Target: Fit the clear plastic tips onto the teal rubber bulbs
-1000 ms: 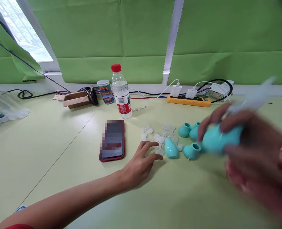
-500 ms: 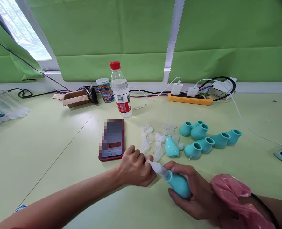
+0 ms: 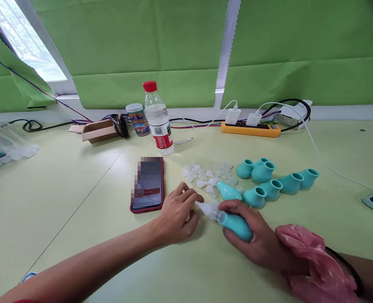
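teal bulb syringe [image 3: 237,227] lies just below and right of the frame's centre, grasped around its side by our right hand [image 3: 265,246], its translucent nozzle [image 3: 207,209] pointing left. our left hand [image 3: 180,214] is loosely curled at the nozzle's end; we cannot tell whether it pinches there. we judge the syringe light, soft and slightly slippery, best held round its belly. beyond lie translucent pieces [image 3: 213,182] at centre, teal bulbs [image 3: 261,174] at centre right, then a water bottle [image 3: 163,142] upper centre.
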{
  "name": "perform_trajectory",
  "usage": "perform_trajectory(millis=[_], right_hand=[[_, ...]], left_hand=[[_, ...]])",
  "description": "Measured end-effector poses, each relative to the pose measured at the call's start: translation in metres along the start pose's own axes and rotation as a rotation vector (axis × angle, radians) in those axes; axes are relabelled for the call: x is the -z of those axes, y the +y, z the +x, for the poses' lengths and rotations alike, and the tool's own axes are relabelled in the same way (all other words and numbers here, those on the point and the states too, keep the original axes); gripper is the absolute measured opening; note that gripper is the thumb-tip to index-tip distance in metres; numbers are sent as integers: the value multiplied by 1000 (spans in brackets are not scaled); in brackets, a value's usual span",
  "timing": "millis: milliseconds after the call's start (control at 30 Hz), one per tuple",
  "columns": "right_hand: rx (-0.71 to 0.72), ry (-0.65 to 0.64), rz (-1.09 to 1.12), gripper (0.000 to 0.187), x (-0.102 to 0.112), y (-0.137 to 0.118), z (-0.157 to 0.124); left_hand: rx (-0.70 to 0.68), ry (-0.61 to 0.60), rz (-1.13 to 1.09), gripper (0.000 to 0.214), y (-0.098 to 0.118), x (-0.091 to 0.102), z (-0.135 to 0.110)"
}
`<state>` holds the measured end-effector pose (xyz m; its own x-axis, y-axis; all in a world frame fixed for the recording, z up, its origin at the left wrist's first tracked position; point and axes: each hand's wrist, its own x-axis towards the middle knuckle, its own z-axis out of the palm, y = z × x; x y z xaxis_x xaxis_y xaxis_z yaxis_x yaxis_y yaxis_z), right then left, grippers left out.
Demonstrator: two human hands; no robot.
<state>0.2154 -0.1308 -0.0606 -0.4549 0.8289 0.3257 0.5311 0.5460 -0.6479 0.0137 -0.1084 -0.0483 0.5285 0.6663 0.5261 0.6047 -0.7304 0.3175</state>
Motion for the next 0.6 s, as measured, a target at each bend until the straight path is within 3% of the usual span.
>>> perform_trajectory(millis=[267, 600], right_hand=[[-70, -33, 59, 21, 3, -1, 5], [-167, -66, 101, 23, 1, 3, 4]], left_hand=[[35, 28, -341, 14, -1, -1, 3], [-139, 361, -248, 17, 0, -11, 1]])
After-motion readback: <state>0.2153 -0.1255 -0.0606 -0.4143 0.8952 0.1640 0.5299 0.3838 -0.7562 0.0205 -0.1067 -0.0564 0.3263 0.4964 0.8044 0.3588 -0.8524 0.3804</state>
